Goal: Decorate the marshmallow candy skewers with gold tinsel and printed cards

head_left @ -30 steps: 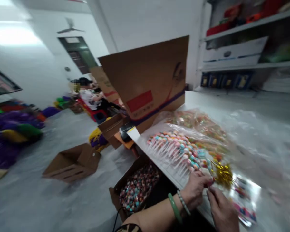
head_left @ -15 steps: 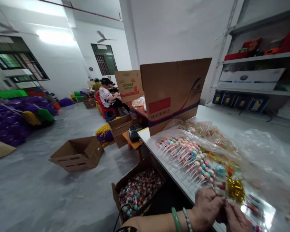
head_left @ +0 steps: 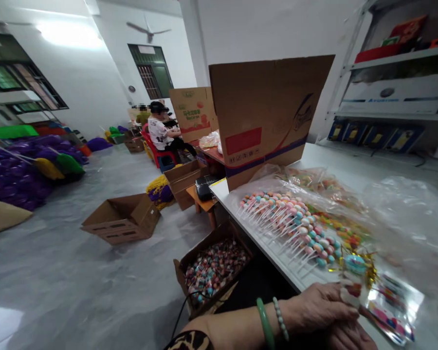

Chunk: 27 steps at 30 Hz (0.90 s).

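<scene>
A lollipop with a blue and pink ball [head_left: 355,264], in a clear wrapper, stands up from the fingers of my left hand [head_left: 323,307], which is closed around its lower part. Just below, my right hand [head_left: 350,336] is curled close against the left fingers; what it pinches is hidden. Behind the wrapped lollipop shows a bunch of gold tinsel ties [head_left: 371,268]. Several rows of unwrapped lollipops [head_left: 295,223] lie on the table left of my hands, sticks toward the near edge. A shiny printed packet [head_left: 392,311] lies right of my hands.
An open carton of wrapped lollipops [head_left: 215,272] stands below the table's edge [head_left: 273,260]. A tall cardboard panel [head_left: 270,112] rises at the back. Clear plastic bags [head_left: 401,209] cover the table's right side. On the floor sits an open carton [head_left: 122,218]. A seated person [head_left: 162,131] works farther off.
Both hands have shifted slightly right with the lollipop. The left fingers now stretch further along its lower wrapper, and the right hand has dropped lower beneath them. The view has tilted down.
</scene>
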Tool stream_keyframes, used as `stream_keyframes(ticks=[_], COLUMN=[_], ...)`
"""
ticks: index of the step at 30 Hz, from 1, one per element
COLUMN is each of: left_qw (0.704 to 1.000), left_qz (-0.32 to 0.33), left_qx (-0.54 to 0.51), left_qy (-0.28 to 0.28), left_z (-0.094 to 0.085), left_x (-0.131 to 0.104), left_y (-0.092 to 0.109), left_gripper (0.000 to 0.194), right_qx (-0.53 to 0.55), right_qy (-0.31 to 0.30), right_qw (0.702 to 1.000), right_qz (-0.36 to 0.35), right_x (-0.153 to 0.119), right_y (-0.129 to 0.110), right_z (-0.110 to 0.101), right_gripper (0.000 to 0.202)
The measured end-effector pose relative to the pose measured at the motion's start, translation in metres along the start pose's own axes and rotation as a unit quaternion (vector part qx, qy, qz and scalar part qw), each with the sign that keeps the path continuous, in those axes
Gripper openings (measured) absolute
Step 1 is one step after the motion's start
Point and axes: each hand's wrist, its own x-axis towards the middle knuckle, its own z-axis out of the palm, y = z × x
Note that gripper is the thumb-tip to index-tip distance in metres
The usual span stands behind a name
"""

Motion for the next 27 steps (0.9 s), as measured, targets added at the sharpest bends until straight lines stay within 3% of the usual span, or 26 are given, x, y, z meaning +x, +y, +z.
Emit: stream_keyframes(ticks=[2, 3, 4, 7, 9, 11, 14, 17, 18, 20, 22, 23, 24, 27], left_qw=[0.999, 0.996, 0.989, 0.97, 0.977, 0.979, 0.983, 0.988, 0.988, 0.988, 0.986, 0.985, 0.983, 0.977], left_qz=[-0.026, -0.036, -0.014, 0.035, -0.015, -0.05, -0.077, -0.049, -0.039, -0.045, -0.078, -0.091, -0.099, -0.104], left_qx=[-0.011, -0.019, -0.03, -0.072, -0.089, -0.103, -0.085, -0.027, -0.023, -0.03, -0.029, -0.021, -0.012, 0.015], left_qy=[0.02, 0.076, 0.141, 0.229, 0.193, 0.169, 0.144, 0.143, 0.145, 0.146, 0.146, 0.148, 0.152, 0.185], left_z=[-0.001, 0.0, 0.0, 0.004, 0.007, 0.011, 0.02, 0.024, 0.023, 0.016, 0.006, -0.001, -0.007, -0.027], left_x=[-0.005, -0.007, -0.01, -0.01, -0.003, 0.007, 0.01, 0.006, 0.005, 0.005, 0.004, 0.003, 0.002, -0.006], left_y=[0.005, 0.007, 0.009, 0.008, -0.001, -0.012, -0.024, -0.023, -0.02, -0.012, -0.004, -0.001, 0.002, 0.006], left_gripper=[0.039, 0.036, 0.033, 0.031, 0.034, 0.039, 0.039, 0.029, 0.028, 0.032, 0.035, 0.036, 0.036, 0.036], right_qx=[0.027, 0.032, 0.035, -0.014, -0.079, -0.066, 0.012, -0.115, -0.211, -0.409, -0.539, -0.574, -0.595, -0.612], right_qy=[-0.049, -0.023, -0.003, 0.081, 0.12, 0.154, 0.12, 0.114, 0.164, 0.292, 0.36, 0.373, 0.373, 0.332], right_qw=[0.997, 0.998, 0.999, 0.994, 0.984, 0.983, 0.993, 0.986, 0.961, 0.862, 0.762, 0.726, 0.705, 0.703], right_qz=[0.05, 0.053, 0.041, -0.077, -0.104, -0.08, 0.003, -0.036, -0.071, -0.071, 0.012, 0.062, 0.1, 0.143], right_x=[-0.013, -0.021, -0.03, -0.045, -0.039, -0.029, -0.03, -0.054, -0.063, -0.077, -0.082, -0.082, -0.081, -0.074], right_y=[-0.006, -0.014, -0.023, -0.048, -0.053, -0.05, -0.044, -0.039, -0.035, -0.022, -0.006, 0.002, 0.009, 0.017], right_z=[0.008, 0.014, 0.02, 0.035, 0.036, 0.028, 0.006, -0.025, -0.039, -0.072, -0.105, -0.119, -0.131, -0.154], right_gripper=[0.051, 0.049, 0.044, 0.029, 0.023, 0.017, 0.019, 0.019, 0.02, 0.018, 0.017, 0.019, 0.02, 0.017])
